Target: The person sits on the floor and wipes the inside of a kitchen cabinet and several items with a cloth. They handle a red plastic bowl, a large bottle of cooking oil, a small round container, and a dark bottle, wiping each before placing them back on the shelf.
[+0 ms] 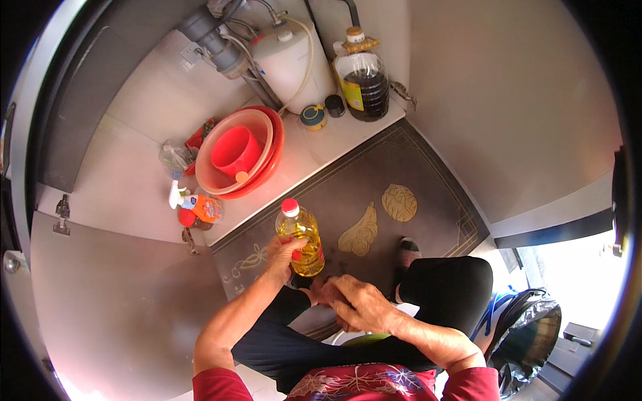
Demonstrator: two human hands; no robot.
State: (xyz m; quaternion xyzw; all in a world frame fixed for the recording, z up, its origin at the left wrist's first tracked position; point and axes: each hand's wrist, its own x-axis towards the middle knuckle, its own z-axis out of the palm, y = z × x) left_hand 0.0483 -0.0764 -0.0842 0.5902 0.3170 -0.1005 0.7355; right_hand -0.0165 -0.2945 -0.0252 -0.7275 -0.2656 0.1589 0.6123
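My left hand [283, 258] is wrapped around a clear plastic bottle of yellow oil [309, 252] with a red cap, held upright above the dark mat. Close to its right, my right hand [364, 304] is curled with the fingers bent downward. Something reddish-brown shows at its fingertips, and I cannot make out what it is. Below that hand, a white and green rounded thing [366, 339] is partly hidden by my forearm and legs.
An open cabinet holds red basins [273, 157] with a red cup [235, 151], an orange spray bottle [204, 208], a white tank [291, 67] and a large jug of dark liquid [364, 87]. Cabinet doors [515, 100] flank the patterned mat [441, 194]. A lined bin [528, 334] stands right.
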